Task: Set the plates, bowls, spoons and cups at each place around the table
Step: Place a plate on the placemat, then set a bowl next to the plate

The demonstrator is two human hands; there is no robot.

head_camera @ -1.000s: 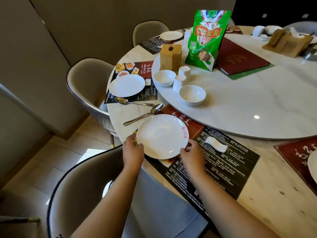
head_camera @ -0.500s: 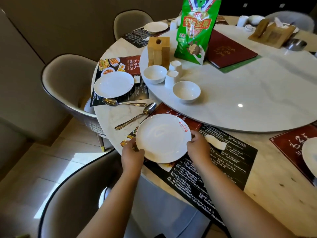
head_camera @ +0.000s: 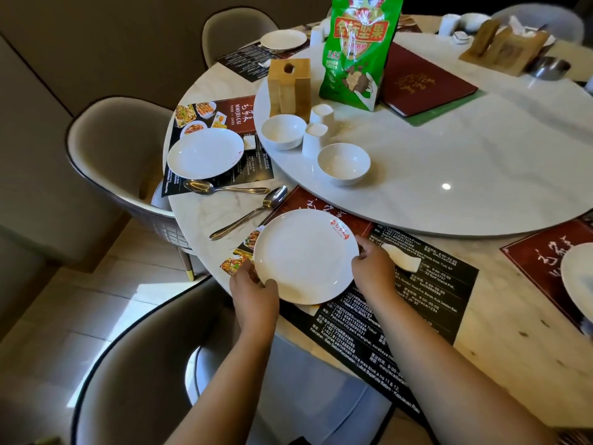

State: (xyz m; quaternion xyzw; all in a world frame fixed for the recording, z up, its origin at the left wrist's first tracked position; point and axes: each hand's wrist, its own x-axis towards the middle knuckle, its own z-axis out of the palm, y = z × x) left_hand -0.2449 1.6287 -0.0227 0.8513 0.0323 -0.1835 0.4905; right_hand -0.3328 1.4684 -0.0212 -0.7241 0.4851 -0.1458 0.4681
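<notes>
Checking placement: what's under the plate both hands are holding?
The plate sits over a printed placemat; its red header, food photos and black text show around the rim. The part of the mat beneath the plate is covered. Left hand and right hand grip its edges.

The green snack bag (head_camera: 359,53) carries large Chinese characters, 金标坚果, and the number 185. The far placemat (head_camera: 221,123) reads "MAO JIA CAI". The near placemat (head_camera: 401,316) lists phone numbers beginning (+62) and place names such as "Surabaya Timur" and "Batam". The plate (head_camera: 305,256) bears a small red logo, too small to read.
</notes>
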